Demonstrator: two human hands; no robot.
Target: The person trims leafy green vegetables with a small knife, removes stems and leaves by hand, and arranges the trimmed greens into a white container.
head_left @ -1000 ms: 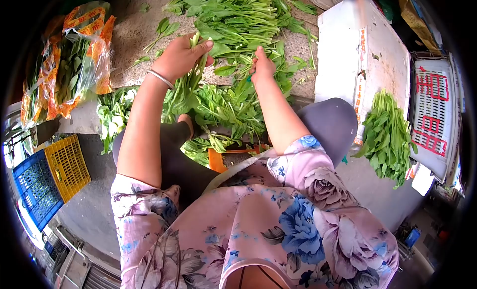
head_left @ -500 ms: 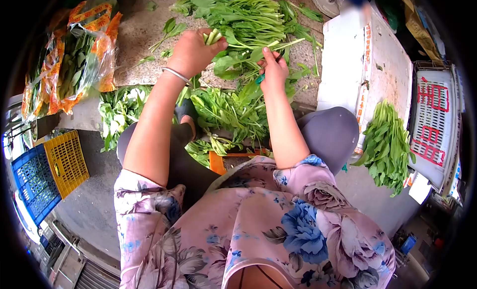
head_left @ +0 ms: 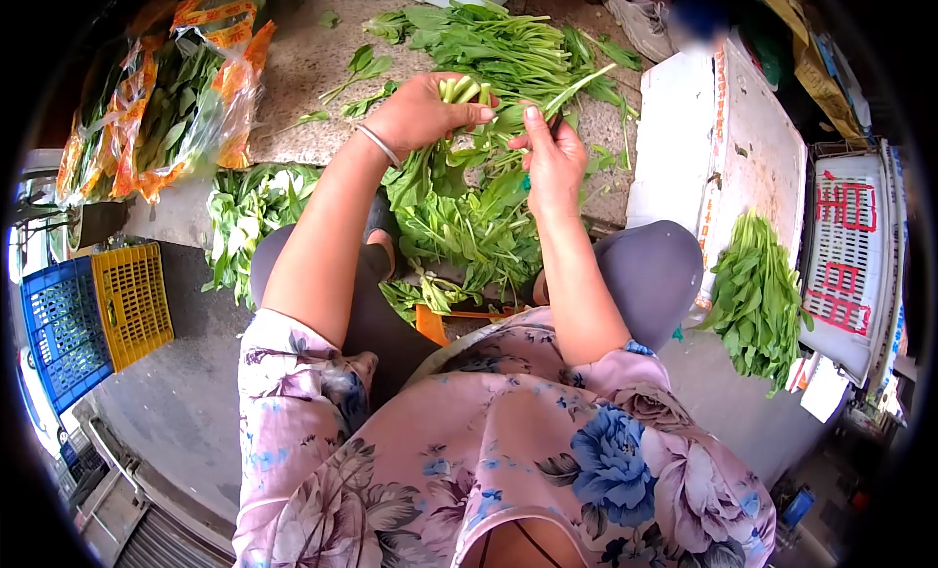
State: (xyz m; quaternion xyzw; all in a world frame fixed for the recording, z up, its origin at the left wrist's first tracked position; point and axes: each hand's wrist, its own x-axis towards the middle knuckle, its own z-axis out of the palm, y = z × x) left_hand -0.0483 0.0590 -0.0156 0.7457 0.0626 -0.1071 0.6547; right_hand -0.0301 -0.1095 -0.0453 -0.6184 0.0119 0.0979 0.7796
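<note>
My left hand (head_left: 426, 115), with a bangle at the wrist, is closed around a bunch of green stems (head_left: 465, 89), whose cut ends point up and whose leaves hang below. Just to its right, my right hand (head_left: 553, 163) is closed on a single pale green stalk (head_left: 578, 91). A dark, thin tool with a green part shows partly at that same hand; its shape is mostly hidden by the fingers. Behind both hands, a pile of leafy greens (head_left: 489, 48) lies on the stone slab (head_left: 293, 94). More loose leaves (head_left: 469, 231) lie below the hands, between my legs.
Bagged greens (head_left: 176, 109) stand at the left, above blue (head_left: 66, 324) and yellow (head_left: 134, 299) crates. A white foam box (head_left: 674, 128) is at the right, with a bunch of greens (head_left: 754, 294) against it. Beyond is a white basket (head_left: 845, 246). Leaves (head_left: 256, 221) hang at the slab's edge.
The view has shifted slightly. My left hand has moved right, closer to my right hand, with its stems now pointing up. My right hand now holds a stalk between its fingers.
</note>
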